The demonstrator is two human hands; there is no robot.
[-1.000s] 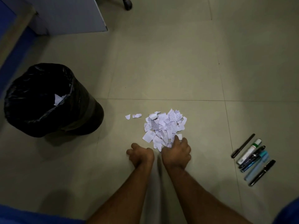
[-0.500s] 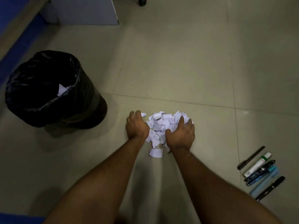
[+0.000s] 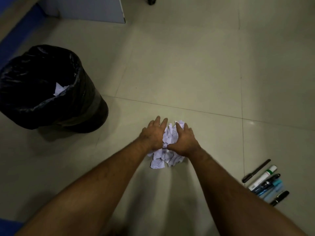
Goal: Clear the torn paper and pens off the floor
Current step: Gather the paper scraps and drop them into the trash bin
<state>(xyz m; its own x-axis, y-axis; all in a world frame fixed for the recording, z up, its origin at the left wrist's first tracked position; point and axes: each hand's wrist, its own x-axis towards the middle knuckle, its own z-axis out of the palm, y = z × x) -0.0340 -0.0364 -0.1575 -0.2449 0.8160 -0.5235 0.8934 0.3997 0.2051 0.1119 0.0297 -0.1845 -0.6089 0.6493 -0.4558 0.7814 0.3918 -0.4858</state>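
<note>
A pile of torn paper (image 3: 170,136), white with printed lines, lies on the tiled floor in front of me. My left hand (image 3: 152,133) presses against the pile's left side with its fingers stretched forward. My right hand (image 3: 186,141) presses the right side, fingers lying over the scraps and thumb pointing inward. The pile is squeezed between both palms, and a few loose scraps (image 3: 157,163) stick out below my wrists. Several pens and markers (image 3: 263,183) lie side by side on the floor at the lower right, well clear of both hands.
A round bin with a black liner (image 3: 81,92) stands on the floor to the left, with a white scrap (image 3: 58,88) inside it. A pale cabinet panel (image 3: 95,9) and a chair castor (image 3: 151,0) are at the far edge. Bare floor tiles stretch beyond the pile.
Both hands moved forward and closed in on the pile from either side, pushing the spread scraps into a tighter heap. The stray bits at the left have been gathered in.
</note>
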